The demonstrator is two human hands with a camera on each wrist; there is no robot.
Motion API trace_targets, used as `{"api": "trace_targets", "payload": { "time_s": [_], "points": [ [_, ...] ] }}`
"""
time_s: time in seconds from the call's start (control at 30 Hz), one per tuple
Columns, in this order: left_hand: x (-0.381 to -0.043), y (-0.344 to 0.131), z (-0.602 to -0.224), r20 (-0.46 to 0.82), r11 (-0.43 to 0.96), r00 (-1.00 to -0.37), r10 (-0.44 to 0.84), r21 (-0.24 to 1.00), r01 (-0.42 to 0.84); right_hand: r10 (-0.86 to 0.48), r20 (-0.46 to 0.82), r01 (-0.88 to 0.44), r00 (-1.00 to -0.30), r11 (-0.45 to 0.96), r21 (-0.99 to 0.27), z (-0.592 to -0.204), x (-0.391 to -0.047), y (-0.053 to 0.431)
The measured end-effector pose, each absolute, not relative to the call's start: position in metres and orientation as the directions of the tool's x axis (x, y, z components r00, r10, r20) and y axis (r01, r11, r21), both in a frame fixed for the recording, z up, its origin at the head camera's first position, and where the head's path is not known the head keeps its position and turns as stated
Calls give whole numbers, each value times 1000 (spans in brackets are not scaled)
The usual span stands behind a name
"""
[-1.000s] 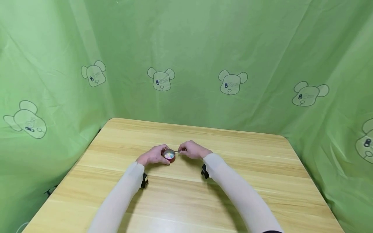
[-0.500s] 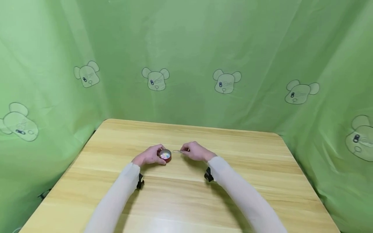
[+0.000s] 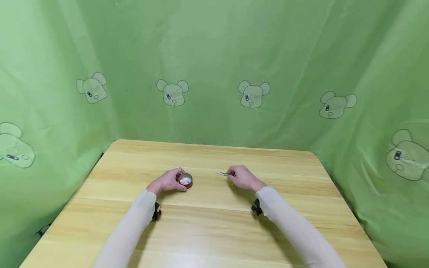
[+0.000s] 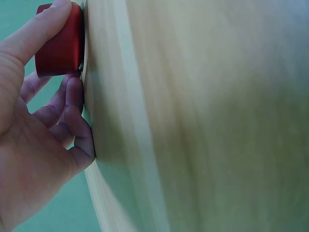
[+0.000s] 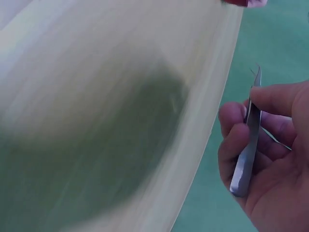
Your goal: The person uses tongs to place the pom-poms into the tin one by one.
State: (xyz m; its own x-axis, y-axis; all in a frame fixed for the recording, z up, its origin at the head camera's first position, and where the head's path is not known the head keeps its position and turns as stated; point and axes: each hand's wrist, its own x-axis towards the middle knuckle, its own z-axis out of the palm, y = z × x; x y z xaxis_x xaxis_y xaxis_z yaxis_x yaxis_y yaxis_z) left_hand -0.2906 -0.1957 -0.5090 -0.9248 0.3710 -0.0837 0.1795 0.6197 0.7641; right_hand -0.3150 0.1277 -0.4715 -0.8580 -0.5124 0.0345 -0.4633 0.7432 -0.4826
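Observation:
My left hand (image 3: 167,181) grips a small round red tin (image 4: 60,48) on the table, thumb on the near side and fingers round the far side. Its top is off, and small pastel pieces (image 3: 184,181) in pink, white, yellow and blue lie inside. To the right, my right hand (image 3: 244,177) pinches a pair of metal tweezers (image 5: 248,150) between thumb and fingers. Their fine bent tips point left toward the tin and stand slightly apart in the right wrist view, with nothing visible between them. A gap of bare tabletop separates tweezers and tin.
Both hands are over the far half of a light wood-grain table (image 3: 207,227). Behind it and at both sides hangs a green curtain (image 3: 211,44) printed with bear heads. A black wrist camera (image 3: 156,211) sits under the left sleeve, another black camera (image 3: 257,207) under the right.
My right hand has drawn the tweezers away from the tin's rim to the right, widening the gap. The left hand keeps its grip on the tin; the head view has turned slightly right.

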Motion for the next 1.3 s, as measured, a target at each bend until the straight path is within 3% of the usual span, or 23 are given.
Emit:
{"api": "trace_targets", "payload": {
  "time_s": [0.3, 0.63, 1.3],
  "points": [
    [-286, -197, -510, -77, 613, -926, 370, 769, 181, -455, 11, -407, -891, 785, -467, -477, -310, 157],
    [-288, -197, -510, -68, 603, -927, 369, 776, 183, -466, 11, -429, -885, 805, -411, -479, -307, 178],
    [-289, -194, -512, -74, 606, -930, 359, 776, 172, -396, -94, -332, -913, 858, -391, -493, -301, 188]
  ]
}}
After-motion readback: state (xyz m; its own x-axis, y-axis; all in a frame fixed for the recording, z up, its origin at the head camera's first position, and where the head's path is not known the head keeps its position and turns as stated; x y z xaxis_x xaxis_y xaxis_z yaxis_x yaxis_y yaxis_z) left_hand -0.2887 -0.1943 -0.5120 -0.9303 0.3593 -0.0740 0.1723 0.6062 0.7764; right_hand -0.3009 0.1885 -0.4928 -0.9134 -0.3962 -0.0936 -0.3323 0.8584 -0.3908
